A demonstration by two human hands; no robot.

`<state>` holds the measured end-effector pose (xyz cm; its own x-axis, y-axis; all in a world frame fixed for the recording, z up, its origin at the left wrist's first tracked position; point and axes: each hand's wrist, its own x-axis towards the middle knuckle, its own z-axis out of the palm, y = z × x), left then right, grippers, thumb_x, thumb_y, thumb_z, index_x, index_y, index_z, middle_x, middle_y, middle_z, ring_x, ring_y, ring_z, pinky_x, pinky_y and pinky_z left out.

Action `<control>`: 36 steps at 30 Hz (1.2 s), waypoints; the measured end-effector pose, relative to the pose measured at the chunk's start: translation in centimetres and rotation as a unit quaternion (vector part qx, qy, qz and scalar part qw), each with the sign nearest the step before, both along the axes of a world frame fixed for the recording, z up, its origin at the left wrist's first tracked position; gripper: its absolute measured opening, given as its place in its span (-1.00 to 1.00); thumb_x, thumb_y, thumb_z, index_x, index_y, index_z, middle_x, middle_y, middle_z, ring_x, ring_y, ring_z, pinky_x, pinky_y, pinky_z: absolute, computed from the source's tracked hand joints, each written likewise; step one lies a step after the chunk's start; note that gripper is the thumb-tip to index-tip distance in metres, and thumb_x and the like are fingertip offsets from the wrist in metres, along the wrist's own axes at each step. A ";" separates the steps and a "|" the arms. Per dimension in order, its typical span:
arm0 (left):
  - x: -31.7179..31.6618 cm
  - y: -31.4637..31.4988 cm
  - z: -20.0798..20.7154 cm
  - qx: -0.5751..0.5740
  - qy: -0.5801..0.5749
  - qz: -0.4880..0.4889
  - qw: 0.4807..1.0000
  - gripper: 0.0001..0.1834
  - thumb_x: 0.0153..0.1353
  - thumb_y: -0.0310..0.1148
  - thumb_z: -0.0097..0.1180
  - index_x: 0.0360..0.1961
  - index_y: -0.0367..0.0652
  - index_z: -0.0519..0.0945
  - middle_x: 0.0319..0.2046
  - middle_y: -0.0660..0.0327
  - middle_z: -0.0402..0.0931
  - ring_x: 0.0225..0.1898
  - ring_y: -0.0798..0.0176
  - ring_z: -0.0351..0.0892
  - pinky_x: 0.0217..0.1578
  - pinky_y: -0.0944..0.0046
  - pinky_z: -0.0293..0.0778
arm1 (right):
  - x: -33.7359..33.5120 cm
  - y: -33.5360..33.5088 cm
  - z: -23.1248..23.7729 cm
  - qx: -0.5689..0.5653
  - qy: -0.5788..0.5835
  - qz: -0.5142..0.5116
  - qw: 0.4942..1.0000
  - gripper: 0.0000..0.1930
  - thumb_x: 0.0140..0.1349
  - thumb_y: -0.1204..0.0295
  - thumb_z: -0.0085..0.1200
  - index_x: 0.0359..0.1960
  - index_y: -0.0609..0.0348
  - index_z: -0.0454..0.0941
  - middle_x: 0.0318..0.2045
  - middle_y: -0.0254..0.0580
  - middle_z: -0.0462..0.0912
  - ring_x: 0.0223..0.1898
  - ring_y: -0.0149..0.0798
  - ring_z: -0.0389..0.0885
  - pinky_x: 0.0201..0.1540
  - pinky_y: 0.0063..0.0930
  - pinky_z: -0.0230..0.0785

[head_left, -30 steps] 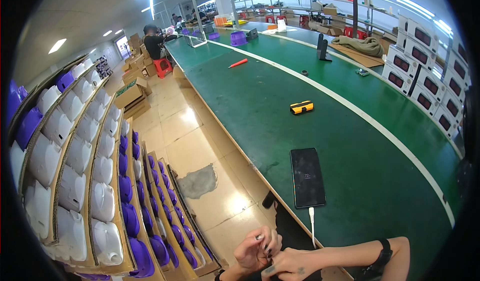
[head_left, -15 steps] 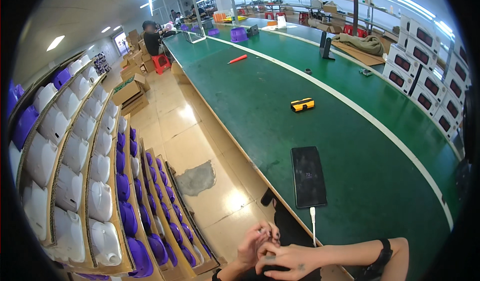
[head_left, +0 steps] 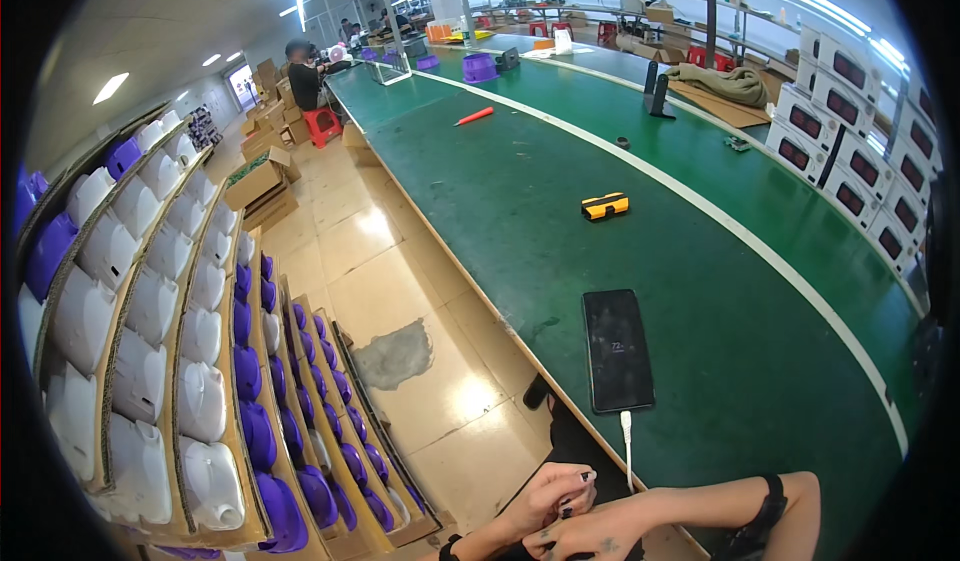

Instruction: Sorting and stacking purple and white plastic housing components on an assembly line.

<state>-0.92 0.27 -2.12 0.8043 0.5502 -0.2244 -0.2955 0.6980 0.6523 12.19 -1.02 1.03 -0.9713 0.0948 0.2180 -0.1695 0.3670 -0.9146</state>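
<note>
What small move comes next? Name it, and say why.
Probably ease the left hand apart from the right hand: they crowd together by the edge of the green table, no held object shows, and separating them would likely free either to reach the phone beyond.

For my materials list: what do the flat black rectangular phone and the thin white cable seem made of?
Phone: probably smooth glass front, since its dark face glows faintly mid-screen. Cable: likely matte plastic or rubber, given its even whiteness.
</note>
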 end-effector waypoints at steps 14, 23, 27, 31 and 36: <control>3.0 -1.9 -2.1 -0.101 -0.259 -0.036 0.960 -0.58 0.16 -0.15 -0.40 -0.64 -0.24 0.33 -0.43 -0.03 0.44 -0.10 -0.07 0.34 0.07 0.07 0.10 | -1.0 -1.2 3.5 0.189 0.162 -0.233 0.940 -0.72 -0.04 0.43 0.02 -0.23 0.17 0.51 -0.15 -0.04 0.49 -0.32 -0.16 0.47 -0.26 -0.35 0.31; 5.2 -1.7 -0.7 -0.124 -0.342 0.001 0.931 -0.56 0.10 -0.21 -0.35 -0.83 -0.19 0.33 -0.71 0.13 0.32 -0.51 0.19 0.36 -0.33 0.29 0.24 | -1.2 -2.9 1.0 0.224 0.196 -0.323 0.898 -0.78 -0.13 0.46 0.07 -0.39 0.27 0.51 -0.33 -0.08 0.53 -0.45 -0.19 0.50 -0.39 -0.39 0.32; 5.5 -1.4 -0.6 -0.094 -0.333 0.023 0.938 -0.53 0.15 -0.17 -0.38 -0.79 -0.21 0.34 -0.67 0.12 0.35 -0.50 0.21 0.39 -0.35 0.29 0.28 | -0.9 -2.4 0.9 0.238 0.161 -0.322 0.902 -0.83 -0.16 0.49 0.08 -0.47 0.26 0.50 -0.41 -0.12 0.52 -0.47 -0.18 0.51 -0.40 -0.35 0.33; 3.4 -0.2 1.2 -0.024 -0.182 -0.002 0.983 -0.61 0.15 -0.23 -0.28 -0.65 -0.27 0.42 -0.64 0.11 0.38 -0.40 0.18 0.44 -0.30 0.28 0.33 | -0.4 -1.8 1.0 0.244 0.152 -0.404 0.868 -0.75 0.01 0.40 0.01 -0.28 0.26 0.51 -0.22 0.00 0.51 -0.22 -0.10 0.51 -0.14 -0.27 0.30; -0.3 -0.8 0.1 0.388 0.168 0.150 0.894 -0.78 0.12 -0.36 -0.12 -0.49 -0.31 0.47 -0.52 0.09 0.43 -0.34 0.15 0.46 -0.24 0.26 0.36 | 0.5 -0.2 3.4 0.337 0.167 -0.520 0.767 -0.85 -0.06 0.45 0.05 -0.38 0.06 0.54 -0.34 -0.25 0.49 -0.33 -0.30 0.48 -0.31 -0.51 0.34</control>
<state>-1.26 -0.49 -2.01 0.5530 0.8249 0.1171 -0.0900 -0.0806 0.9927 12.70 -1.26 4.46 -0.3256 0.5374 0.7780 0.3516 0.8326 -0.4279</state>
